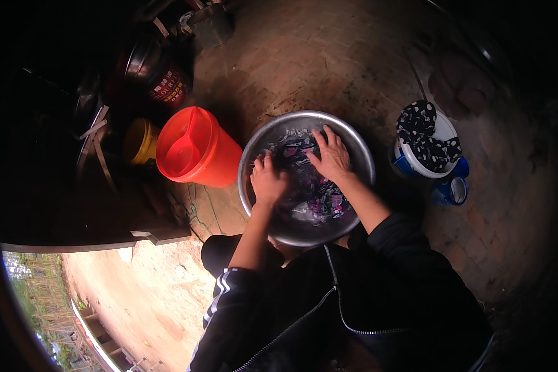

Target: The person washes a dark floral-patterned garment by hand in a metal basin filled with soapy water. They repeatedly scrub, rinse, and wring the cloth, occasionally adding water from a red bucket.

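A round metal basin (365,153) rests in front of me with water and a dark cloth (314,186) patterned in purple and pink. My left hand (267,182), slightly blurred, is over the basin's left side, fingers apart and fingertips at the water. Over the upper right part of the cloth, my right hand (332,158) is spread with its palm down. Neither hand visibly grips the cloth. Much of the fabric lies under water, and its full shape is hidden.
Left of the basin stands a red plastic bucket (228,160) with a red dipper (186,146) inside. Behind it are a yellow bucket (142,141) and a printed tin (169,88). At right, black-and-white patterned fabric (416,123) hangs over a white bucket (407,158), beside a blue can (448,191).
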Available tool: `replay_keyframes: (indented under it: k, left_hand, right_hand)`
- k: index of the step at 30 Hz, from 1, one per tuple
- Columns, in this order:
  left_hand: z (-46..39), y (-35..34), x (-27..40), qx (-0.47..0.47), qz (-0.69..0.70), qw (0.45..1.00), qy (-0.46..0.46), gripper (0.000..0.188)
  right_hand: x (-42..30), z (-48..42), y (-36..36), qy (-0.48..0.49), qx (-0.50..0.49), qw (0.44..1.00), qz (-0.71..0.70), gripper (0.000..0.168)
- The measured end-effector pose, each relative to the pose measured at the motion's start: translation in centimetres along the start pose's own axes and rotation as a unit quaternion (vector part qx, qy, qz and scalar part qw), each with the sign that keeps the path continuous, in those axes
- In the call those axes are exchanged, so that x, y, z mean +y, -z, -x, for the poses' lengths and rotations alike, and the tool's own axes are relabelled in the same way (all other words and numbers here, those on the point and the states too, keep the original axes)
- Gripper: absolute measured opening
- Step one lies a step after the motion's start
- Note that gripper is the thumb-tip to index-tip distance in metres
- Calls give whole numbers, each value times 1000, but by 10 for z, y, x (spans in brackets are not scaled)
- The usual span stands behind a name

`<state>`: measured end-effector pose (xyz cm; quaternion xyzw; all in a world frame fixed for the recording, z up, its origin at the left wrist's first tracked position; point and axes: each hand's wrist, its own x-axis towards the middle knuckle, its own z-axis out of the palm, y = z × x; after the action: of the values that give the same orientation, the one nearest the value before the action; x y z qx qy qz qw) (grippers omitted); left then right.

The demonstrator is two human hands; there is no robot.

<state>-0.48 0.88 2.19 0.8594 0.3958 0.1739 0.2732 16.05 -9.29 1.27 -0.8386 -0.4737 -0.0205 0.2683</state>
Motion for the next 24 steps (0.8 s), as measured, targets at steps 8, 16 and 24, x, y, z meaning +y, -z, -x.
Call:
replay_keyframes:
  k: [8,16,24]
  left_hand:
    - [3,-56,-17,-135,-239,950,-149,78]
    - [-4,-51,-3,-254,-263,929,-47,73]
    - [19,-54,31,-245,-362,900,-5,58]
  right_hand:
    - [-8,28,-47,86,-119,984,97,51]
    - [-11,7,-18,39,-286,955,68,56]
    - [16,24,19,-151,-263,951,65,39]
